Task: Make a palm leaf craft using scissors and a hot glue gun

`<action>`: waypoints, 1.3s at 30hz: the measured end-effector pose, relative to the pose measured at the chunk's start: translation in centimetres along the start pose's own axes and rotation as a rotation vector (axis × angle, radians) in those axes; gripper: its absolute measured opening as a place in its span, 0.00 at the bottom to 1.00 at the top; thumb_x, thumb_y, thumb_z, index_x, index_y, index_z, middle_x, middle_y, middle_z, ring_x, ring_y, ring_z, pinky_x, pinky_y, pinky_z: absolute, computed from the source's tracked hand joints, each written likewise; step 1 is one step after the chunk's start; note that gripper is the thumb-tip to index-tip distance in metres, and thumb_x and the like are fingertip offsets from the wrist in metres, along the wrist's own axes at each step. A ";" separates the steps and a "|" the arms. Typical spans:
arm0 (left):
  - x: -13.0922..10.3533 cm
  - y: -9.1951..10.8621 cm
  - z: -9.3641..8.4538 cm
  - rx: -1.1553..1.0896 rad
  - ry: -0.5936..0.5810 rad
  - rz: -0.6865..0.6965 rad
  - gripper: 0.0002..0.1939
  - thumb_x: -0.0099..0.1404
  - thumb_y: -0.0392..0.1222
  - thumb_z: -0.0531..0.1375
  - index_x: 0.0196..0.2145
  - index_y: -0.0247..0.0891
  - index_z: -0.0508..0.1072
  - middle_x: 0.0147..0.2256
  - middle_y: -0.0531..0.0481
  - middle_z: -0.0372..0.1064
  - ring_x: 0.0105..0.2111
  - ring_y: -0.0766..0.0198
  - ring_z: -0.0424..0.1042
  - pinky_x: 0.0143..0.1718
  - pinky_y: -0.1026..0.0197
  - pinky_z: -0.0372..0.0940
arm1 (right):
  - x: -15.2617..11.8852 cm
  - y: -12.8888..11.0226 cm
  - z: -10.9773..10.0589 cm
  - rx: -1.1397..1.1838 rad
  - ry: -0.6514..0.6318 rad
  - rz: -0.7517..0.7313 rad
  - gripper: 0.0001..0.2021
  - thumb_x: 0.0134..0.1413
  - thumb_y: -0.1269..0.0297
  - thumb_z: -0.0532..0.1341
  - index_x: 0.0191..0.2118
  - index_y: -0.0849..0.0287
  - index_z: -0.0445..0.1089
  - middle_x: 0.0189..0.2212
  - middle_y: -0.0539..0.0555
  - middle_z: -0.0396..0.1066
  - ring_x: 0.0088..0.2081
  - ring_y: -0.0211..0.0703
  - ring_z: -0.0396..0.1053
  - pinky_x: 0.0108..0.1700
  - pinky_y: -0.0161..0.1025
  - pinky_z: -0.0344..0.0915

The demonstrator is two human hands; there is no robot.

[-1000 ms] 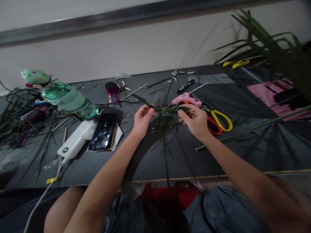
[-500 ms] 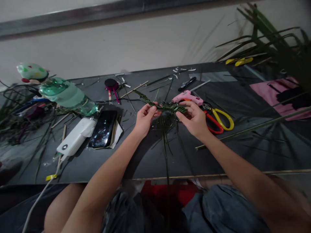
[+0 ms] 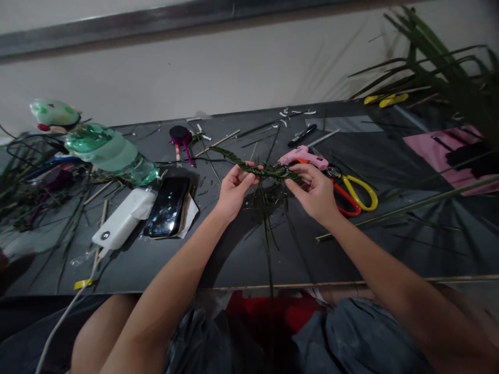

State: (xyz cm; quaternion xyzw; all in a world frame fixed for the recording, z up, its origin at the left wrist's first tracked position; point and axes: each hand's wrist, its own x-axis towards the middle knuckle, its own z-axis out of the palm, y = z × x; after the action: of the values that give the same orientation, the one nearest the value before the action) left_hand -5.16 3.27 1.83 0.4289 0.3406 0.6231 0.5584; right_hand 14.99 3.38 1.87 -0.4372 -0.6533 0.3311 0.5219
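Left hand (image 3: 235, 192) is creeping toward the right hand (image 3: 315, 193). I'm seeing both pinching the braided leaf (image 3: 268, 172), center frame. Probably still weaving; next move's likely needing a steady grip.

1 head camera, facing forward and down

From the person's head, the view looks along both forearms (image 3: 191, 254) to the left hand (image 3: 235, 193) and right hand (image 3: 315, 192), near and mid-frame. It takes in the tabletop (image 3: 241, 259), the wall (image 3: 234, 78) beyond and, at the bottom edge, the lap (image 3: 354, 337).
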 end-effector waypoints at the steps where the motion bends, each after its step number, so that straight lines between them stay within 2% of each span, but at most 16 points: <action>1: 0.0 0.1 0.0 -0.004 -0.013 -0.008 0.15 0.56 0.43 0.70 0.41 0.42 0.74 0.41 0.48 0.77 0.40 0.65 0.75 0.42 0.63 0.70 | 0.0 0.0 0.0 -0.009 0.002 -0.005 0.13 0.52 0.61 0.65 0.43 0.58 0.69 0.39 0.54 0.74 0.42 0.43 0.74 0.47 0.43 0.72; 5: -0.2 0.3 0.1 -0.008 -0.048 -0.036 0.19 0.56 0.45 0.70 0.45 0.41 0.74 0.43 0.47 0.77 0.42 0.62 0.75 0.43 0.61 0.70 | -0.1 0.0 -0.1 -0.045 0.027 -0.024 0.14 0.50 0.61 0.65 0.42 0.58 0.68 0.38 0.54 0.74 0.40 0.41 0.74 0.46 0.42 0.71; 9: -0.2 -0.1 0.3 -0.008 -0.037 -0.024 0.22 0.56 0.49 0.70 0.47 0.41 0.74 0.43 0.46 0.77 0.41 0.62 0.76 0.42 0.61 0.70 | -0.2 -0.2 0.0 -0.106 0.032 -0.015 0.14 0.49 0.61 0.65 0.42 0.58 0.67 0.35 0.52 0.73 0.36 0.40 0.73 0.36 0.38 0.70; 11: -0.1 -0.3 0.3 0.002 -0.023 -0.017 0.22 0.55 0.49 0.70 0.46 0.41 0.74 0.42 0.47 0.77 0.39 0.63 0.76 0.41 0.62 0.69 | -0.3 -0.3 0.1 -0.153 0.029 -0.038 0.14 0.49 0.61 0.64 0.42 0.58 0.66 0.34 0.52 0.74 0.35 0.40 0.73 0.35 0.37 0.69; 16: 0.4 -0.6 0.2 0.036 0.040 -0.010 0.19 0.55 0.48 0.71 0.41 0.40 0.74 0.39 0.48 0.78 0.30 0.69 0.73 0.36 0.65 0.69 | -0.4 -0.7 0.1 -0.202 0.005 -0.088 0.12 0.51 0.62 0.62 0.42 0.57 0.67 0.36 0.53 0.74 0.38 0.41 0.74 0.39 0.39 0.72; 18: 0.4 -0.7 0.2 0.034 0.037 -0.010 0.17 0.55 0.48 0.71 0.39 0.39 0.74 0.39 0.48 0.78 0.29 0.70 0.73 0.35 0.65 0.69 | -0.3 -0.7 0.0 -0.209 0.027 -0.087 0.12 0.52 0.64 0.61 0.43 0.57 0.67 0.37 0.54 0.74 0.40 0.42 0.74 0.36 0.37 0.71; 22: 0.1 -0.8 0.3 0.033 0.007 -0.054 0.15 0.55 0.44 0.70 0.38 0.39 0.72 0.40 0.47 0.78 0.36 0.65 0.76 0.40 0.63 0.70 | -0.2 -0.7 -0.2 -0.237 0.075 -0.092 0.12 0.51 0.67 0.61 0.44 0.57 0.69 0.41 0.54 0.74 0.39 0.42 0.74 0.29 0.35 0.69; 25: -0.1 -0.7 0.4 0.045 0.014 -0.048 0.15 0.57 0.43 0.69 0.40 0.40 0.72 0.42 0.47 0.77 0.39 0.64 0.76 0.43 0.61 0.71 | -0.2 -0.8 -0.2 -0.243 0.082 -0.097 0.12 0.51 0.67 0.61 0.44 0.57 0.69 0.42 0.55 0.74 0.40 0.42 0.74 0.29 0.35 0.69; 30: 0.0 -0.4 0.3 -0.001 0.003 -0.037 0.17 0.56 0.42 0.70 0.43 0.43 0.71 0.46 0.49 0.76 0.43 0.63 0.76 0.47 0.60 0.70 | -0.3 -0.8 0.0 -0.224 0.046 -0.113 0.13 0.50 0.66 0.62 0.44 0.58 0.70 0.40 0.55 0.74 0.39 0.42 0.73 0.27 0.34 0.68; 34: -0.2 0.3 0.5 -0.084 -0.021 -0.051 0.17 0.55 0.41 0.70 0.42 0.44 0.72 0.48 0.50 0.75 0.47 0.62 0.75 0.49 0.60 0.70 | -0.3 -0.7 0.0 -0.170 0.080 -0.191 0.08 0.50 0.71 0.60 0.39 0.58 0.69 0.41 0.55 0.75 0.42 0.42 0.74 0.31 0.35 0.70; 39: -0.5 0.9 0.9 -0.099 -0.035 -0.069 0.17 0.57 0.47 0.69 0.42 0.42 0.73 0.48 0.47 0.75 0.50 0.60 0.74 0.53 0.58 0.68 | -0.3 -1.1 -0.2 -0.233 0.150 -0.323 0.06 0.48 0.73 0.60 0.33 0.56 0.68 0.39 0.55 0.75 0.43 0.45 0.73 0.33 0.37 0.72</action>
State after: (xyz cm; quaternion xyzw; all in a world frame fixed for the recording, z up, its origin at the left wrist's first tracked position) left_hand -4.73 2.60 2.90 0.3996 0.3141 0.6119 0.6061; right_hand 15.00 2.70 2.80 -0.4075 -0.7081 0.1318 0.5614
